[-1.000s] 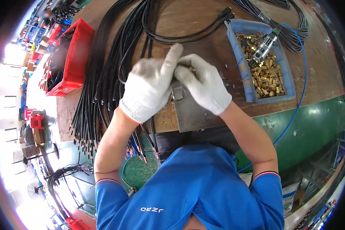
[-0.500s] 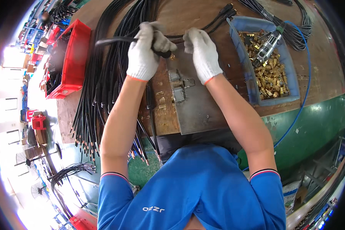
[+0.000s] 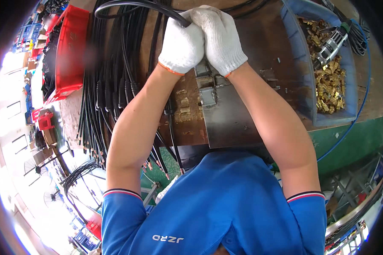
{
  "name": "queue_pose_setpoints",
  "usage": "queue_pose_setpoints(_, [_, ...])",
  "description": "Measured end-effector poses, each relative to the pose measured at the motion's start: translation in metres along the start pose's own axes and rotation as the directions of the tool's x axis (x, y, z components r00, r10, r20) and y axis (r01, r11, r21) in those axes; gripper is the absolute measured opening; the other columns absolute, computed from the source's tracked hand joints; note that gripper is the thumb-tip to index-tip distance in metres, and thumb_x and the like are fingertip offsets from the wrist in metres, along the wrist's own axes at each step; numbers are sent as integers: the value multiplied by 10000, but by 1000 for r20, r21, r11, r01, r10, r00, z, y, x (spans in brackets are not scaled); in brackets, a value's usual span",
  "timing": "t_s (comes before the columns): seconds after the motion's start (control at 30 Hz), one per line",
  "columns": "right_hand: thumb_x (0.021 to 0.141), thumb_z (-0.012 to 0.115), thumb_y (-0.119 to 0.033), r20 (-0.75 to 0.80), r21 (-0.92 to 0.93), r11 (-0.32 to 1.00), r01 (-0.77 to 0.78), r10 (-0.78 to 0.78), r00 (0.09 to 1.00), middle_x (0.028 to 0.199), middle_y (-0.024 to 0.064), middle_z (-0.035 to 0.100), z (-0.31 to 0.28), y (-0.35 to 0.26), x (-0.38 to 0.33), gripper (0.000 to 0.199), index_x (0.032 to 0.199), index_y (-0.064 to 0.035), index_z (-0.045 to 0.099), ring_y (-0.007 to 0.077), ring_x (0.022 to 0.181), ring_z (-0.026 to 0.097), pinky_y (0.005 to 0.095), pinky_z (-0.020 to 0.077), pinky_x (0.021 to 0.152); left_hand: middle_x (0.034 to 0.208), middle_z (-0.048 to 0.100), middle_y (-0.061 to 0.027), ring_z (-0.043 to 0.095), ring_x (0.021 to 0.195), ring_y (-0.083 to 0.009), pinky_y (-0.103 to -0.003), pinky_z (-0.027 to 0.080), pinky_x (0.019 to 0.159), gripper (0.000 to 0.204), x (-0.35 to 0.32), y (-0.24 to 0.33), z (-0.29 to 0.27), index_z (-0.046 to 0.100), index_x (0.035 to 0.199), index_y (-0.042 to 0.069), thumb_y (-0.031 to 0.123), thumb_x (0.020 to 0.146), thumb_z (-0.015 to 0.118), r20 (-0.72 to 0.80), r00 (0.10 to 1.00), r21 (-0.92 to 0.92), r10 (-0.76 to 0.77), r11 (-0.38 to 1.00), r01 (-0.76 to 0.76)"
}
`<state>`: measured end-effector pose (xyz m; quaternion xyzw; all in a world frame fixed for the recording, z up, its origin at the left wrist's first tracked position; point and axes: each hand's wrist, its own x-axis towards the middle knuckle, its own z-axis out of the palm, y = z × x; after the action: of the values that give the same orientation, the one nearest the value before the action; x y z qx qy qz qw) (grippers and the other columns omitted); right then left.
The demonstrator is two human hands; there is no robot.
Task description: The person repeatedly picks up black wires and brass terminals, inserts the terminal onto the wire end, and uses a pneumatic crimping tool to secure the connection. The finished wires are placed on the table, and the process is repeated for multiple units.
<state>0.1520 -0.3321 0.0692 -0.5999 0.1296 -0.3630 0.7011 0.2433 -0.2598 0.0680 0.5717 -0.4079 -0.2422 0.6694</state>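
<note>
At twelve o'clock, the left hand clenches a black cable, the curled right hand touching alongside, its hold hidden; lengthwise, the cable points toward ten.

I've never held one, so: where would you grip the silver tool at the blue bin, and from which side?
Grip the silver tool around its middle, probably from above: it lies slanted and uncovered, brass pieces below, blue hose by its far end.

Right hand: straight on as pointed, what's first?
The left hand, closed around a black cable. The right hand looks to be against it, though depth is unclear.
</note>
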Motion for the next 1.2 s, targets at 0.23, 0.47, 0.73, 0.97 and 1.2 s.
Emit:
queue_pose_setpoints(0.23, [1012, 639, -292, 76, -48, 999, 12, -9, 997, 894, 100, 767, 3, -3, 1, 322, 1018, -12, 799, 169, 859, 688, 333, 538, 834, 984, 764, -55, 697, 891, -123, -309, 573, 771, 179, -14, 5, 6, 759, 1078, -13, 64, 1069, 597, -141, 990, -34, -9, 999, 4])
queue_pose_setpoints(0.47, [1037, 657, -482, -349, -373, 911, -175, 37, 936, 1290, 208, 744, -20, -56, -23, 552, 1315, -9, 720, 292, 1228, 696, 381, 509, 1065, 1040, 777, -149, 706, 1015, -221, -349, 548, 893, 636, -29, 65, 0, 731, 1168, -58, 538, 1117, 517, -373, 911, 319, -176, 898, 304])
queue_pose_setpoints(0.73, [861, 912, -293, 160, -198, 972, -130, 163, 974, 1186, 176, 779, -15, -111, -117, 657, 1422, -61, 659, 222, 993, 773, 357, 611, 874, 988, 674, -30, 695, 870, -210, -383, 607, 794, 641, -96, 101, 19, 639, 1248, 119, 714, 1019, 575, -79, 851, -709, -519, 630, 318])
queue_pose_setpoints(0.97, [878, 903, -145, 207, -477, 837, 269, -190, 960, 1082, 127, 796, -3, -110, -120, 451, 1285, -43, 738, 185, 942, 780, 319, 610, 849, 1148, 681, -33, 675, 1108, -229, -450, 564, 1031, 637, -113, 72, 18, 656, 1260, 140, 724, 1013, 589, 156, 872, -872, -464, 351, 343])
queue_pose_setpoints(1.2, [1026, 666, -195, -211, 215, 964, -153, 199, 957, 859, 54, 718, -33, -123, -25, 166, 959, -46, 696, 166, 803, 691, 347, 575, 782, 886, 707, -55, 672, 745, -219, -363, 531, 667, 776, -118, 105, 21, 613, 1267, 126, 824, 1048, 355, 75, 785, -755, -616, 479, 448])
